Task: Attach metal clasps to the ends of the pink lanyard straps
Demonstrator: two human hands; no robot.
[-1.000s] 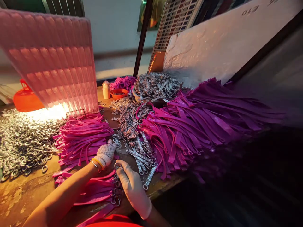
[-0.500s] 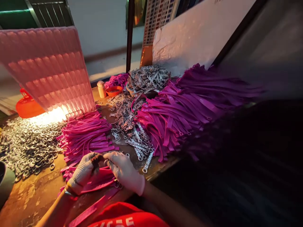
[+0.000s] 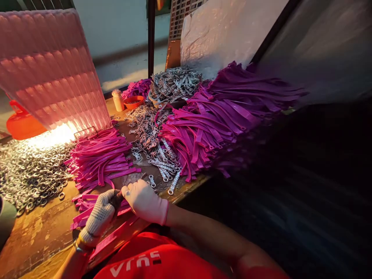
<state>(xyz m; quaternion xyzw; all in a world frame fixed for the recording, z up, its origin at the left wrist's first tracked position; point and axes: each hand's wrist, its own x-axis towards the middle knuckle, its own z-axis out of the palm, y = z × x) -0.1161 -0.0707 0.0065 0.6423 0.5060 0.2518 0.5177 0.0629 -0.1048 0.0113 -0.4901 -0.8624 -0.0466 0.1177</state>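
Left hand (image 3: 100, 217): curled, contents unclear
Right hand (image 3: 144, 200): likewise
Rings (image 3: 33, 174): left of strap pile (image 3: 100, 157), likely for reach

Around the left hand (image 3: 100, 217) and right hand (image 3: 143, 202), which meet over the near side of the table (image 3: 36, 228), a bundle of straps (image 3: 100, 153) lies at eleven o'clock with an upright panel (image 3: 58, 69) behind it, while a heap of rings (image 3: 33, 174) spreads from nine to ten, with a lamp (image 3: 23, 124) beyond. At twelve, well back, a bottle (image 3: 117, 101) stands just left of a bowl (image 3: 134, 105), and at one a pile of links (image 3: 147, 130) lies before a heaped basin (image 3: 152, 101). At two, linked strips (image 3: 165, 164) lie beside a mound of straps (image 3: 213, 118), with a board (image 3: 215, 37) behind.
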